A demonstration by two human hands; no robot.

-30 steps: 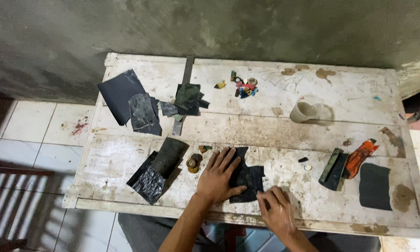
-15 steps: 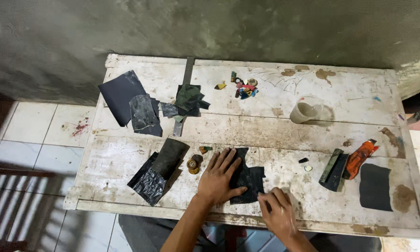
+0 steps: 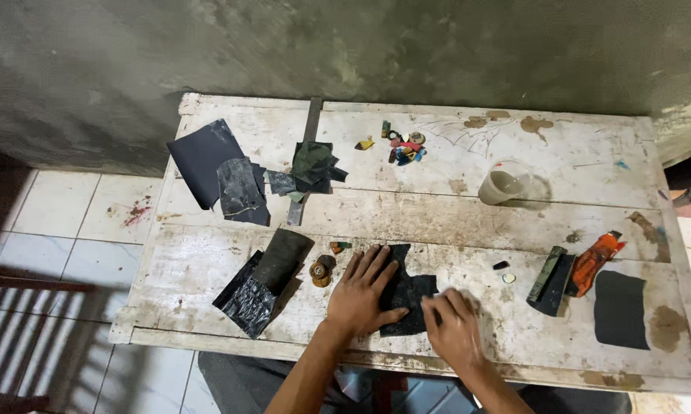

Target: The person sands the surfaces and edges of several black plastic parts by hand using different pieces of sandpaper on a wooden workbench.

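The right hand point(image 3: 454, 328) has slid up onto the dark sandpaper sheet point(image 3: 407, 295) near the tabletop's point(image 3: 468, 222) front edge, fingers curled, rubbing, while the left hand point(image 3: 365, 295) presses it flat, fingers spread; steady pressure seems needed next.

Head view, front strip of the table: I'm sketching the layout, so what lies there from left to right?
Crumpled black sheet → small round brown piece → left hand → right hand → dark flat block → orange tool → black rectangular sheet.
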